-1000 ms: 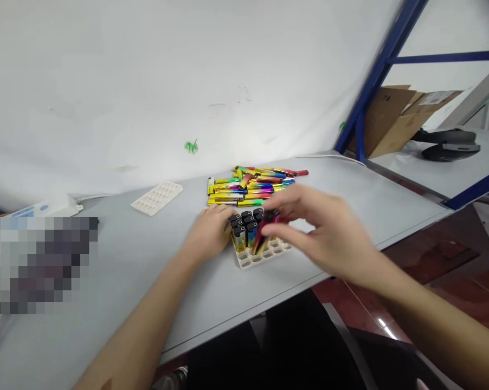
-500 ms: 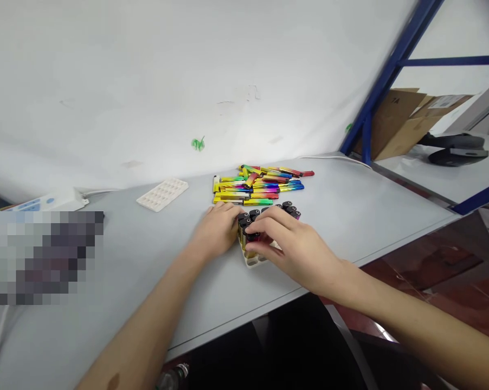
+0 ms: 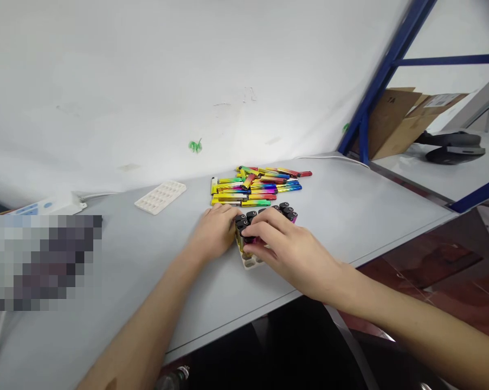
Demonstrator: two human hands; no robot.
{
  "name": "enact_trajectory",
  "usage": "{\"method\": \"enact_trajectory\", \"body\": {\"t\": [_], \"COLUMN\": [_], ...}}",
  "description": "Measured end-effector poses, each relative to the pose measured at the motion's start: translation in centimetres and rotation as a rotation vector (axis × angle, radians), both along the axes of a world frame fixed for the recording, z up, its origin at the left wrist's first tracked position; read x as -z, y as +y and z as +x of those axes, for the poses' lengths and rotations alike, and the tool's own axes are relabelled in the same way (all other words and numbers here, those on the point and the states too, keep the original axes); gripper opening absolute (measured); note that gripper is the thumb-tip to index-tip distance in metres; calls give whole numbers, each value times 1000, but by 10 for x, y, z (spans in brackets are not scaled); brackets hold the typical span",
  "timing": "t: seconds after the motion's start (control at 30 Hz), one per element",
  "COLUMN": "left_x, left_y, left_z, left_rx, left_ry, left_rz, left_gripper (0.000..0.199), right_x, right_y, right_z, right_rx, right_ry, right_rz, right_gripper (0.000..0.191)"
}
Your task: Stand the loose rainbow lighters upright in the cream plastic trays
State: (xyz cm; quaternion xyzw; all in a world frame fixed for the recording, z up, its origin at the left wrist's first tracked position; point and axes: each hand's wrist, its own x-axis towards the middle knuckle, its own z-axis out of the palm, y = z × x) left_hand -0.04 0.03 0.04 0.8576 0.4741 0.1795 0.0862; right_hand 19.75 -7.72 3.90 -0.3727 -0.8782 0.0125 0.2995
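A white tray (image 3: 249,264) with rows of holes lies near the front edge of the table. Several shiny tubes with black caps (image 3: 284,207) stand upright in it, partly hidden behind my fingers. My right hand (image 3: 297,252) reaches over the tray from the right, thumb and fingers pinched around a black-capped tube (image 3: 248,239) at its near left part. Whether this tube's lower end is seated in a hole is hard to see. At the tray's left side, my left hand (image 3: 214,233) rests with curled fingers against the tray and its nearest tubes; its thumb is mostly hidden.
Behind the tray lies a pile of shiny multicoloured tubes (image 3: 264,189). A second holed white tray (image 3: 160,197) lies to the left. Farther left is a white device (image 3: 51,206) beside a blurred-out patch. A blue metal frame (image 3: 362,114) and cardboard box (image 3: 394,119) stand at right.
The whole view has shifted slightly. Both hands keep nearly the same places at the tray, and the pinched tube sits only a touch lower and farther left in the picture.
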Motion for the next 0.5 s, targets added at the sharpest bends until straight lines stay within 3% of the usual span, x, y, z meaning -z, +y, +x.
{"method": "enact_trajectory", "body": {"t": [0.17,0.5], "left_x": [-1,0], "left_y": [0,0], "left_z": [0,1], "left_rx": [10,-7], "left_ry": [1,3], "left_rz": [-7,5], "left_gripper": [17,10], "right_x": [-1,-13], "right_y": [-2,0], "right_z": [-2,4], "right_rx": [-49,12], "right_ry": [43,-50], "right_rz": [-37,-58], "right_gripper": [13,7]}}
